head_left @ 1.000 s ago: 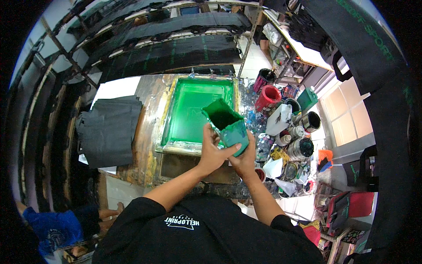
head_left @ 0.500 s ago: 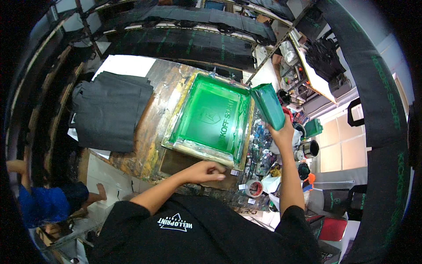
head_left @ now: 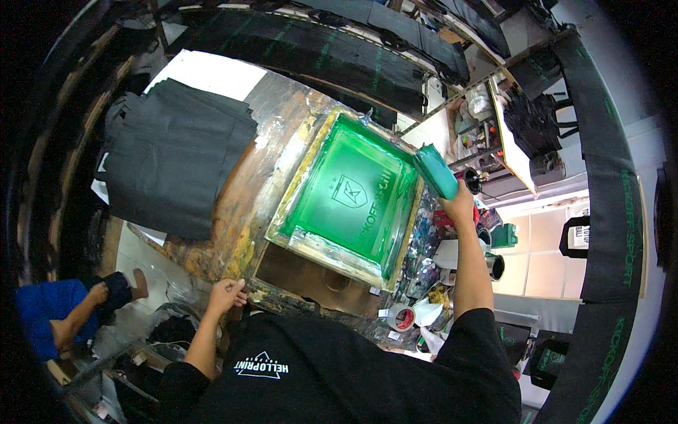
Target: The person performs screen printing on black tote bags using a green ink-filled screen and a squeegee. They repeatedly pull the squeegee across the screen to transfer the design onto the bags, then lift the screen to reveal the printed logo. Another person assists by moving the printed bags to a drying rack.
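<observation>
My right hand [head_left: 459, 205] is closed around a green, ink-coated squeegee [head_left: 436, 172], raised at the right edge of a screen printing frame [head_left: 325, 263]. Inside the frame, green ink covers the mesh [head_left: 321, 205], where a shield emblem and lettering show through. The frame rests on a paint-stained wooden table [head_left: 244, 185]. At the table's near edge is my left hand [head_left: 227, 295], its fingers curled together; whatever they may hold is too small to make out. Left of the frame lies a stack of black fabric pieces [head_left: 180, 159].
A white sheet [head_left: 208, 74] lies behind the stack. Right of the frame are a red-and-white round tub [head_left: 402, 318], a dark pot [head_left: 494, 267] and a green container [head_left: 504, 235]. Racks of black fabric [head_left: 296, 53] stand behind. Another person in blue [head_left: 60, 307] is at the left.
My left hand has moved left from the frame's front edge to the table's near edge. My right hand still holds the squeegee beside the frame. The whole view has shifted and turned slightly.
</observation>
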Motion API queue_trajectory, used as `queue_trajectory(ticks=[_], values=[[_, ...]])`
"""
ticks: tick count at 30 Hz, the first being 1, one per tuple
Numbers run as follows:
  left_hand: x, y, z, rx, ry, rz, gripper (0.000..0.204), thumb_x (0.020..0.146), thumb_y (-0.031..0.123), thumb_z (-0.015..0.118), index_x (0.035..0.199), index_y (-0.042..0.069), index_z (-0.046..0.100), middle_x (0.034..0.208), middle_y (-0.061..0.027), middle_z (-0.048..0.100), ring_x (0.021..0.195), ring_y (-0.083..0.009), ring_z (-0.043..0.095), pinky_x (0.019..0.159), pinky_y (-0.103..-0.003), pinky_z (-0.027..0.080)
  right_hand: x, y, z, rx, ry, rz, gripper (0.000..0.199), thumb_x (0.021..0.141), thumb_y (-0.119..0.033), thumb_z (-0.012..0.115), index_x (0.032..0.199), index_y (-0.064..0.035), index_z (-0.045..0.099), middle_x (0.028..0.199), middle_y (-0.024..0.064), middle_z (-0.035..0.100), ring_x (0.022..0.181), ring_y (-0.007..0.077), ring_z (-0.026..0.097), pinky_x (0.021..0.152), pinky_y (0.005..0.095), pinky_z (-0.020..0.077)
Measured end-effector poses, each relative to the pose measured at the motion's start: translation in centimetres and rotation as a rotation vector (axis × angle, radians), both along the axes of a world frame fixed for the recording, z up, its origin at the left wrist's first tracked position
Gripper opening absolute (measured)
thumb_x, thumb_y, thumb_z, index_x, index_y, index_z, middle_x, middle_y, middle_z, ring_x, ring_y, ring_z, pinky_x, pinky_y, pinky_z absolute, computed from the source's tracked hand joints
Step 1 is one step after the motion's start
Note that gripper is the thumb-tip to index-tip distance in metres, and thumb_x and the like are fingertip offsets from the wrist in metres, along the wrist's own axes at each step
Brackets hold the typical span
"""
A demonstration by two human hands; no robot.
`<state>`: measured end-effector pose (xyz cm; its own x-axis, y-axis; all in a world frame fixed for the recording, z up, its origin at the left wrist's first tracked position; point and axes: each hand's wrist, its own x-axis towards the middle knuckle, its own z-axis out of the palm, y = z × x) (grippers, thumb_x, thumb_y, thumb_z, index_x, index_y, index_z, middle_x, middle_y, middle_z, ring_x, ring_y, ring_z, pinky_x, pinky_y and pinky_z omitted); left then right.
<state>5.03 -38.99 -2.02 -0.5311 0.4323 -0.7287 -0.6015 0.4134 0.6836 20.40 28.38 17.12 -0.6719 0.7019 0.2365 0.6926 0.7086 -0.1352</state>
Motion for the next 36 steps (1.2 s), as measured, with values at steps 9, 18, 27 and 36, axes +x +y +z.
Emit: queue_trajectory(ticks=[9, 18, 27, 36], values=[[-2.6, -0.1, -1.2, -0.071, -0.105, -0.106, 0.059, 0.105, 0.047, 0.063, 0.103, -0.012, 0.067, 0.078, -0.022, 0.075, 0.063, -0.0268, 0.076, 0.051, -0.033, 0.06, -1.3, 3.2, -1.0, 0.035, -0.079, 0.02, 0.063, 0.063, -0.021, 0.091, 0.114, -0.0017, 0.059, 0.104, 0.0284, 0.071, 0.101, 0.0486, 0.068, 0.088, 0.0542, 0.0547], [-2.8, -0.2, -1.1, -0.063, -0.117, -0.12, 0.06, 0.104, 0.048, 0.063, 0.102, -0.011, 0.068, 0.078, -0.0229, 0.075, 0.063, -0.0268, 0.076, 0.053, -0.033, 0.061, -3.5, 4.6, -0.6, 0.096, -0.194, 0.032, 0.065, 0.062, -0.019, 0.088, 0.12, -0.0054, 0.062, 0.109, 0.0246, 0.071, 0.104, 0.0452, 0.068, 0.091, 0.0524, 0.055], [-2.7, -0.2, -0.7, -0.037, -0.141, -0.096, 0.059, 0.104, 0.048, 0.063, 0.102, -0.011, 0.068, 0.077, -0.0219, 0.075, 0.063, -0.0264, 0.076, 0.053, -0.033, 0.061, -6.3, 2.8, 0.4, 0.138, -0.169, 0.133, 0.06, 0.067, -0.019, 0.086, 0.119, -0.0036, 0.06, 0.107, 0.0252, 0.071, 0.103, 0.0453, 0.068, 0.09, 0.0531, 0.0548], [-2.7, 0.0, -0.2, -0.05, -0.143, -0.104, 0.059, 0.105, 0.047, 0.062, 0.103, -0.011, 0.068, 0.078, -0.0212, 0.075, 0.064, -0.0257, 0.076, 0.053, -0.032, 0.06, -11.2, 1.1, 1.6, 0.108, -0.271, 0.184, 0.053, 0.073, -0.015, 0.083, 0.118, -0.0034, 0.058, 0.105, 0.0239, 0.069, 0.102, 0.0453, 0.069, 0.086, 0.0526, 0.057]])
